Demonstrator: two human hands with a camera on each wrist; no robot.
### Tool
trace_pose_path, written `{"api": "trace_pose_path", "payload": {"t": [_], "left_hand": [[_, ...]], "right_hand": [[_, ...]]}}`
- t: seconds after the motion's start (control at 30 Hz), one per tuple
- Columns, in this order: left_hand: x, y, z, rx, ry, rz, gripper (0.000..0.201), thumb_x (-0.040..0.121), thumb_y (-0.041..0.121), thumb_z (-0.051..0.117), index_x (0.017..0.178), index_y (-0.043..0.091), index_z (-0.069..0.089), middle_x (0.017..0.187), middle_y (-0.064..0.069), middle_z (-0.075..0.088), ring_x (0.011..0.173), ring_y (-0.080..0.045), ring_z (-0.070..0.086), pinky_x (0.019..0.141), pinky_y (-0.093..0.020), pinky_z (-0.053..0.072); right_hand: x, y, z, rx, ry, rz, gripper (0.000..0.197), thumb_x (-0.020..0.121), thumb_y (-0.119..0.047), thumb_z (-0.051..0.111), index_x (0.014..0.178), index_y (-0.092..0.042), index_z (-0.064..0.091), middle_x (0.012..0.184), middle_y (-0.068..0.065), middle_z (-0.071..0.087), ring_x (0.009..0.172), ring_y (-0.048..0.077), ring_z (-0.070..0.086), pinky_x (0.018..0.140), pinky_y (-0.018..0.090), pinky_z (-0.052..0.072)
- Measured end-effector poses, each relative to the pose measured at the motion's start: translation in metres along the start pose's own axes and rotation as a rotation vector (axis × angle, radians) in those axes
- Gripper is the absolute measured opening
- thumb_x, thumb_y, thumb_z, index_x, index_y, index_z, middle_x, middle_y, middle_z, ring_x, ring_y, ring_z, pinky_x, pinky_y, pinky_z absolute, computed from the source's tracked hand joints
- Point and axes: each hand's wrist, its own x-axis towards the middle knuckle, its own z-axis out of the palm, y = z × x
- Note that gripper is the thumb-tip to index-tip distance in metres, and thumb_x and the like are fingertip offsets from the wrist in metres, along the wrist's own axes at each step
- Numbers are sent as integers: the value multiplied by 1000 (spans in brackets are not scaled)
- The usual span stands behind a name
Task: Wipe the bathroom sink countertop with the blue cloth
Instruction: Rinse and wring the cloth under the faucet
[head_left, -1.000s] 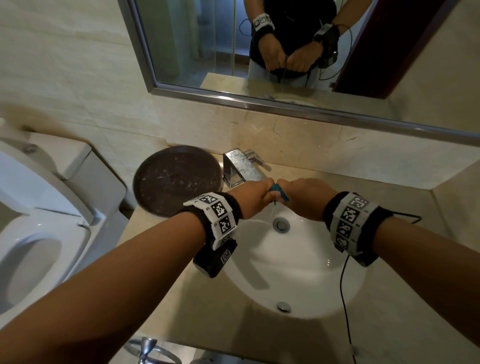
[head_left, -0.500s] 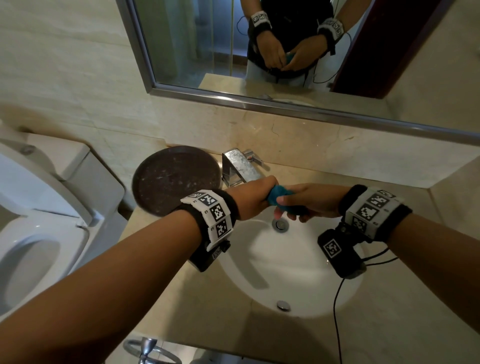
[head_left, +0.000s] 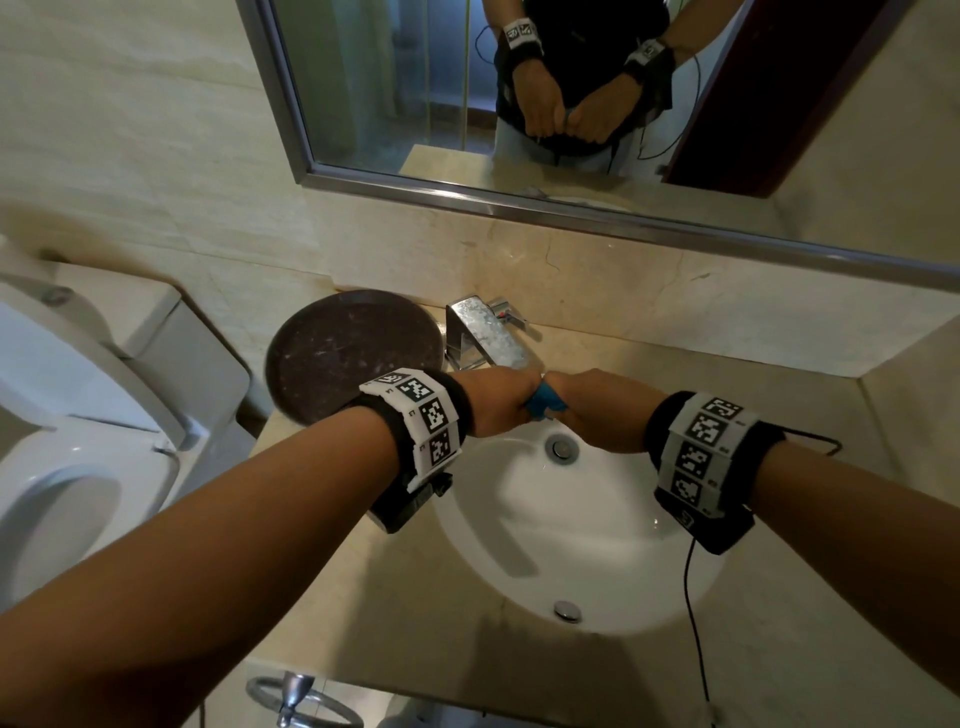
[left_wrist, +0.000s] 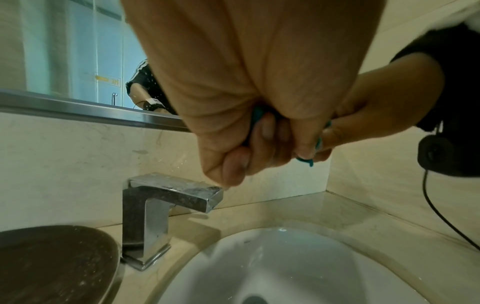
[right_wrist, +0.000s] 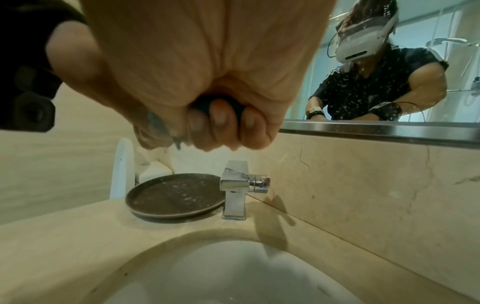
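Note:
The blue cloth (head_left: 544, 399) is bunched into a tight roll between both fists, above the back of the white sink basin (head_left: 597, 545). My left hand (head_left: 501, 402) grips its left end and my right hand (head_left: 597, 410) grips its right end, knuckles almost touching. Only a small blue strip shows between them. In the left wrist view my left hand (left_wrist: 249, 148) curls round the cloth (left_wrist: 307, 161), with teal edges poking out. In the right wrist view my right hand (right_wrist: 221, 127) is a closed fist on the dark cloth (right_wrist: 205, 106). The beige countertop (head_left: 415, 597) surrounds the basin.
A chrome faucet (head_left: 483, 332) stands just behind my hands. A dark round tray (head_left: 353, 353) lies on the counter to its left. A white toilet (head_left: 78, 441) is beyond the counter's left edge. A mirror (head_left: 571, 93) hangs above the backsplash.
My right wrist has rolled back knuckles-up after turning palm-side half a second ago, twisting the cloth. Both fists have closed together again, so less blue shows.

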Motion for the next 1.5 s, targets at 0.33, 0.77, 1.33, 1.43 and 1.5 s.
{"api": "trace_pose_path", "payload": {"t": [0.33, 0.77, 1.33, 1.43, 1.5], "left_hand": [[-5, 6, -13, -63, 9, 15, 31, 99, 30, 40, 115, 6, 52, 93, -1, 51, 83, -12, 48, 74, -21, 33], [-6, 10, -12, -136, -25, -17, 28, 99, 28, 43, 118, 10, 53, 94, 3, 50, 85, -9, 46, 71, -19, 31], [-25, -1, -27, -387, 286, 22, 23, 88, 15, 61, 110, 7, 60, 96, -4, 58, 85, -15, 53, 71, -19, 42], [-32, -6, -28, -403, 353, -42, 25, 84, 27, 67, 105, 18, 59, 93, 3, 61, 82, -10, 56, 75, -21, 43], [-38, -11, -30, -379, 367, -65, 22, 81, 32, 70, 97, 24, 57, 83, 7, 60, 74, -6, 54, 68, -20, 40]], "right_hand": [[-3, -4, -10, -150, 57, 1, 20, 97, -21, 35, 113, -10, 42, 91, 11, 59, 69, 22, 48, 59, 28, 34], [-2, 4, -3, -262, 99, -24, 23, 97, -23, 38, 114, -9, 44, 96, 11, 63, 69, 21, 47, 61, 28, 34], [-19, 6, -17, 239, 247, -44, 24, 98, -25, 36, 104, -14, 57, 92, 4, 48, 86, 19, 44, 78, 28, 34], [-26, 2, -20, 374, 354, -29, 22, 97, -18, 41, 104, -11, 60, 93, 3, 55, 86, 20, 51, 75, 27, 37], [-30, 0, -22, 461, 396, -8, 25, 97, -18, 41, 108, -10, 62, 94, 4, 60, 87, 20, 55, 77, 28, 42]]}}
